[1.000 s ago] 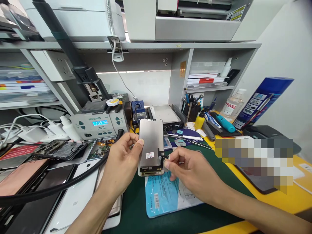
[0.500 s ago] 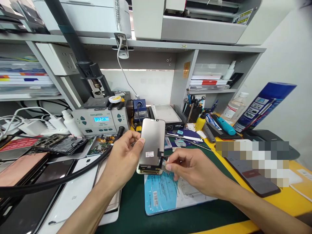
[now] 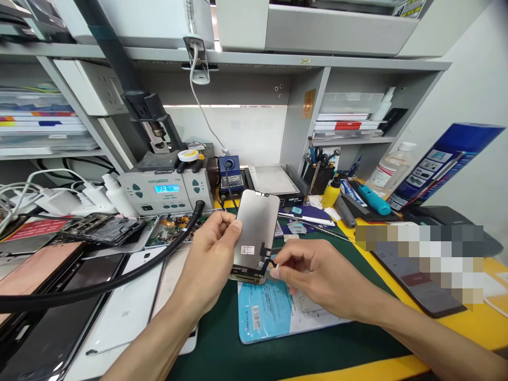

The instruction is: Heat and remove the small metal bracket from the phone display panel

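A phone screen (image 3: 256,222), its metallic back facing me, is held nearly upright over the green mat (image 3: 222,338). My left hand (image 3: 216,256) pinches its left edge between thumb and fingers. At the screen's lower right corner, my right hand (image 3: 304,267) pinches the end of a dark flex cable (image 3: 270,262) that bends out from the screen. A small white label sits on the metal back. Beneath the hands lies a blue and white plastic packet (image 3: 265,312).
Several phones (image 3: 127,301) lie at the left under a black hose (image 3: 130,280). Behind them stands a grey station with a blue display (image 3: 166,190). To the right are a yellow bottle (image 3: 330,194), a blue can (image 3: 444,164) and a dark phone (image 3: 416,280).
The view has shifted slightly. The screen has tilted a little to the right in my left hand, and the flex cable now shows bent outward to my right fingertips.
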`<state>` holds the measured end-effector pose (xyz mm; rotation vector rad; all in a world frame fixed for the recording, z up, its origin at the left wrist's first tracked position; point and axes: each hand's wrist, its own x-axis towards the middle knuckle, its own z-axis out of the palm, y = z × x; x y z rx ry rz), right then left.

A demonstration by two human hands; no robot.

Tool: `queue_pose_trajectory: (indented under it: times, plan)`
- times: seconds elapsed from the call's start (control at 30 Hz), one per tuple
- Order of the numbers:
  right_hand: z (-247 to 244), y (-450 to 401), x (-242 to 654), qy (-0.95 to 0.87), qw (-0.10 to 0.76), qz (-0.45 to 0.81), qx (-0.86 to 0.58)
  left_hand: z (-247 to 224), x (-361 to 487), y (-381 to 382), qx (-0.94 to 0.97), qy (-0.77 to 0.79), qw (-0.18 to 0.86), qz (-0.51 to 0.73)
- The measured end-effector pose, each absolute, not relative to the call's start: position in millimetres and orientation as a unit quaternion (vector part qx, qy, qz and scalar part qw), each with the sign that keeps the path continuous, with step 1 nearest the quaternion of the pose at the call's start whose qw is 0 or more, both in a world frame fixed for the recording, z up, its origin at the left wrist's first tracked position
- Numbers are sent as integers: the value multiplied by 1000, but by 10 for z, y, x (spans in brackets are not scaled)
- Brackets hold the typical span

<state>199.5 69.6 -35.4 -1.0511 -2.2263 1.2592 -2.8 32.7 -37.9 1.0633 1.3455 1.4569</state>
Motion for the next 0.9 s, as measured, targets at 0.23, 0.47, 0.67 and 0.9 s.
queue_pose_trajectory:
  times: [0.23,0.47,0.67,0.9]
  plan:
    - [-329,678,1972,-806,199,418,-370,-373,7,333,427,549,407,592]
    - [-314,630,1927,-804,214,421,-361,-392,15,335,405,547,408,608]
    - [-321,649,1917,-789,208,442,-372,-357,-9,311,444,548,378,600]
    - [-313,673,1925,-767,177,481,-387,-388,-16,344,455,546,375,595]
